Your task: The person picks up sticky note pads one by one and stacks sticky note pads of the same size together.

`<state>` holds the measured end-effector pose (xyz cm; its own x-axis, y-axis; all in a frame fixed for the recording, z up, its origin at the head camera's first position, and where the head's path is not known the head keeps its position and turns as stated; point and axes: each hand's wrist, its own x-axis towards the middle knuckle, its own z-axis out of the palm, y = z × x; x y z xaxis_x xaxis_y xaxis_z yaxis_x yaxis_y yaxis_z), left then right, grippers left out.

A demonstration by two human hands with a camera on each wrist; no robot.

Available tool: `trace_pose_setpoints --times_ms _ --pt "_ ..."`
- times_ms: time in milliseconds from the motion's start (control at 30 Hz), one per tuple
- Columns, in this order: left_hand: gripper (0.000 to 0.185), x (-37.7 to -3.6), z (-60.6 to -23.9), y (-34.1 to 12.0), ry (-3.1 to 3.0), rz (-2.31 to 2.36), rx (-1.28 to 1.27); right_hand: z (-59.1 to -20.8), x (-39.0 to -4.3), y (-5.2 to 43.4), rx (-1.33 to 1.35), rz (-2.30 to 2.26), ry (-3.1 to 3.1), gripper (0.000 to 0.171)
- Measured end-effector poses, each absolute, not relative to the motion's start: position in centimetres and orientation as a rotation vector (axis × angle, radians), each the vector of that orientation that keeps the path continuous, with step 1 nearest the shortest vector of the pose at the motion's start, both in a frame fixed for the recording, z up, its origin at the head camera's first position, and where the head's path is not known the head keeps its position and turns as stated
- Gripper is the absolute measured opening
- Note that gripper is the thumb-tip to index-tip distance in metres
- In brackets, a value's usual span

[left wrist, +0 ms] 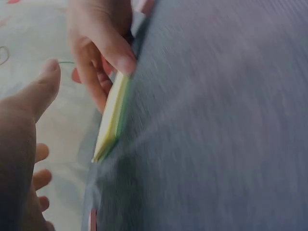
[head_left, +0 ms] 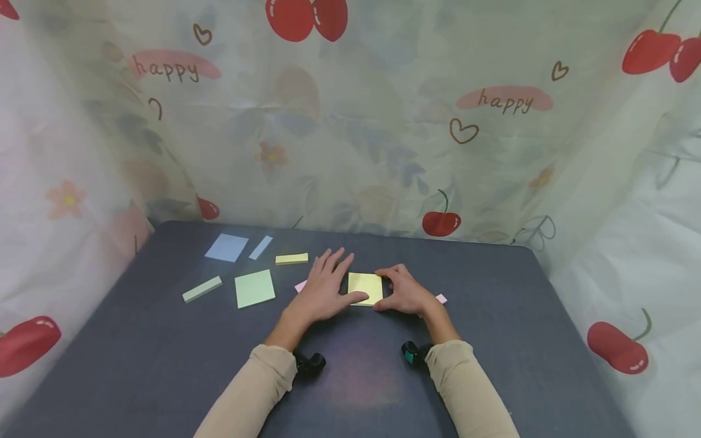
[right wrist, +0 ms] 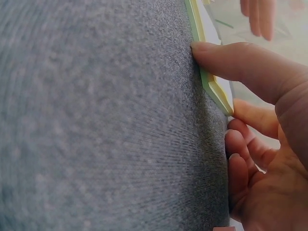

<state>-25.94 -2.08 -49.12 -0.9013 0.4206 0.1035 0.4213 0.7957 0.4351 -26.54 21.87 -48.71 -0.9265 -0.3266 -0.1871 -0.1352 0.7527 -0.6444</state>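
A square pad of yellow sticky notes (head_left: 361, 282) lies on the dark table, with a green layer (right wrist: 207, 82) showing under the yellow along its edge. My right hand (head_left: 405, 291) pinches the pad's right side between thumb and index finger, the other fingers curled loosely. Just left of the pad is my left hand (head_left: 324, 289), fingers spread and thumb reaching over the pad's near left corner in the head view. In the left wrist view, a gap separates that thumb (left wrist: 45, 89) from the pad.
Left of my hands lie a green square pad (head_left: 254, 289), a blue square pad (head_left: 227, 247), and narrow green (head_left: 202, 289), blue (head_left: 260, 247) and yellow (head_left: 292, 259) strips. Pink pieces peek out beside the left hand (head_left: 300, 286) and right wrist (head_left: 441, 298). Printed curtains surround the table.
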Motion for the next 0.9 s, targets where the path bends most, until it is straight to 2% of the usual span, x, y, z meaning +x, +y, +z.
trace_pose_setpoints --times_ms 500,900 --pt "0.1 -26.1 -49.1 -8.4 -2.961 -0.273 -0.616 -48.5 -26.4 21.8 -0.341 -0.982 2.635 0.084" --pt "0.106 -25.7 -49.4 -13.5 -2.936 -0.274 -0.497 -48.6 -26.4 21.8 -0.362 -0.988 2.628 0.083"
